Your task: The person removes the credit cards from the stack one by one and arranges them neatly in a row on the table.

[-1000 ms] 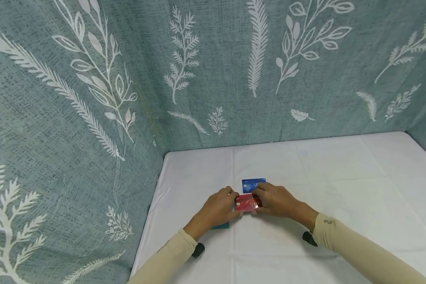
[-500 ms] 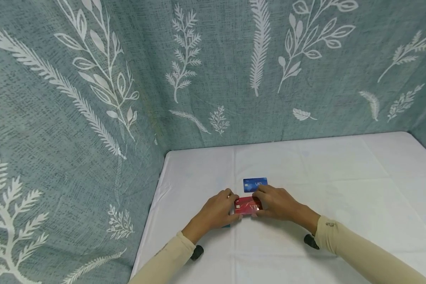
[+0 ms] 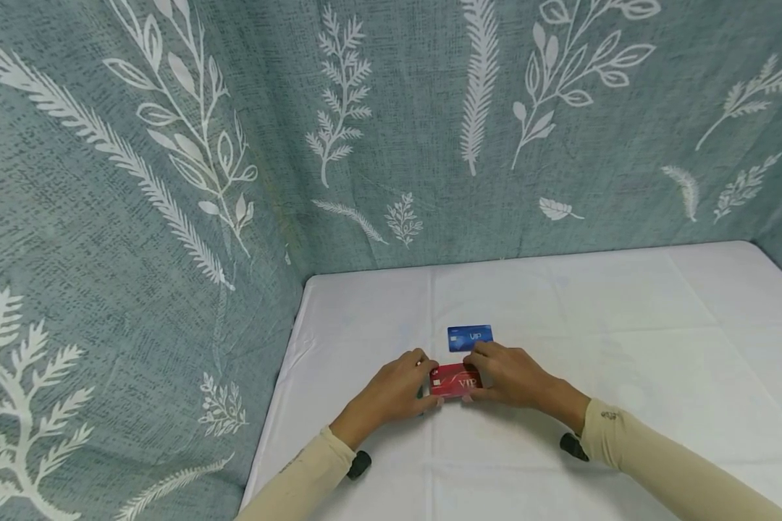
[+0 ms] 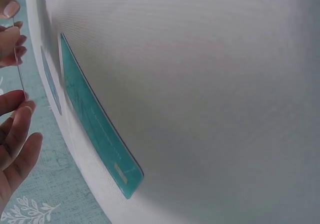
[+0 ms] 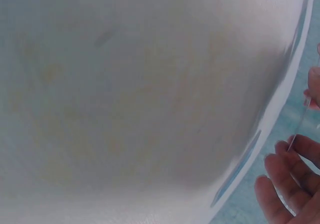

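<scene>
A red card (image 3: 452,381) marked VIP is pinched at its two short ends by my left hand (image 3: 391,387) and my right hand (image 3: 511,373). In both wrist views it is a thin edge held above the white table. Beyond it lies a flat blue VIP card (image 3: 463,338), its lower right corner covered by the right fingers. Beneath my left hand rests a teal card (image 4: 97,124), plain in the left wrist view but almost wholly hidden in the head view.
The table (image 3: 612,318) has a white cloth with light creases. A teal curtain (image 3: 417,137) with white leaf prints hangs behind it and along its left side. Dark devices (image 3: 360,465) sit under the wrists, by the beige sleeves (image 3: 303,470).
Both hands have drawn the red card slightly toward me, widening its gap from the blue card. More of the blue card's lettering shows, while my left hand covers more of the teal card.
</scene>
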Tool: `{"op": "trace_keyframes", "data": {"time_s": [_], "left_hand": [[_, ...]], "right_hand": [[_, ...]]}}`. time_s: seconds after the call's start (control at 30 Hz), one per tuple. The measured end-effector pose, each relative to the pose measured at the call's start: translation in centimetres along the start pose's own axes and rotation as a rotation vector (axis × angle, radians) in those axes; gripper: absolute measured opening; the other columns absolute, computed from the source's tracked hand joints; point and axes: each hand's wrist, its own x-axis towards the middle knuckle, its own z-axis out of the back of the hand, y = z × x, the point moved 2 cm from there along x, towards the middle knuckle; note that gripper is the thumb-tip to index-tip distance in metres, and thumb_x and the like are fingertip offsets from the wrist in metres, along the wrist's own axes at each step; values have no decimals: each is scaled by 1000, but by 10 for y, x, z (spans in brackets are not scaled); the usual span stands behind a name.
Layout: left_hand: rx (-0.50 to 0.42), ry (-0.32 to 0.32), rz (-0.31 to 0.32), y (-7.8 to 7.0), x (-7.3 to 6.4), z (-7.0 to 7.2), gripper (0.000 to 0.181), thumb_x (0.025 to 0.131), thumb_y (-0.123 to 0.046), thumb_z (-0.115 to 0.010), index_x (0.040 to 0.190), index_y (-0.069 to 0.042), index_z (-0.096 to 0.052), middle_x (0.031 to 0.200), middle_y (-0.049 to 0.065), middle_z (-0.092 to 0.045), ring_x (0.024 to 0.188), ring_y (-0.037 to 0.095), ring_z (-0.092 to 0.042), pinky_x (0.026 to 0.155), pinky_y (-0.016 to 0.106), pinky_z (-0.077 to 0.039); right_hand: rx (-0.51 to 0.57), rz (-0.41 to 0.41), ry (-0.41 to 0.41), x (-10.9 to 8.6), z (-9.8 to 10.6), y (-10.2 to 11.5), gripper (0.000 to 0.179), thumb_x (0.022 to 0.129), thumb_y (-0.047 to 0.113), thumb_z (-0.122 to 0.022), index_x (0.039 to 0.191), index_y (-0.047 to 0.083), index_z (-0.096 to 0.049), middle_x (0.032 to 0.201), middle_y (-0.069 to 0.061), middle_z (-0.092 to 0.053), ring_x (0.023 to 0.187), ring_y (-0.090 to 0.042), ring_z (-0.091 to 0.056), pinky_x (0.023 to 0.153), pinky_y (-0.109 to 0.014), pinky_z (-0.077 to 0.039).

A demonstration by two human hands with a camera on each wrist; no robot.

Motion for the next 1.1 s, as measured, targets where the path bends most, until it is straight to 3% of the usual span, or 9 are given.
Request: {"op": "trace_keyframes", "data": {"time_s": [0.37,0.67,1.1], "left_hand": [[13,3,-50,0,-3,-1,51,88,-44,-76,125,-12,-66,110,3,-61,90,11,-57,78,23,-53],[3,20,-51,0,-5,-4,50,88,-44,-75,124,-11,-66,108,3,-61,85,10,-55,75,23,-52],[15,37,-42,1,-7,-3,52,86,-47,-76,123,-12,-68,107,2,-63,87,10,-56,80,25,-54]], "right_hand": [[9,5,-21,-6,-4,2,60,76,53,-83,115,8,-71,100,-1,-65,84,-9,-59,70,-22,-55],[24,-14,-5,-7,-4,7,62,78,55,-81,116,8,-72,103,-2,-66,87,-11,-60,72,-25,-57],[15,-48,39,-6,-6,13,61,81,57,-77,119,9,-71,108,-2,-66,92,-13,-61,75,-28,-57]]}}
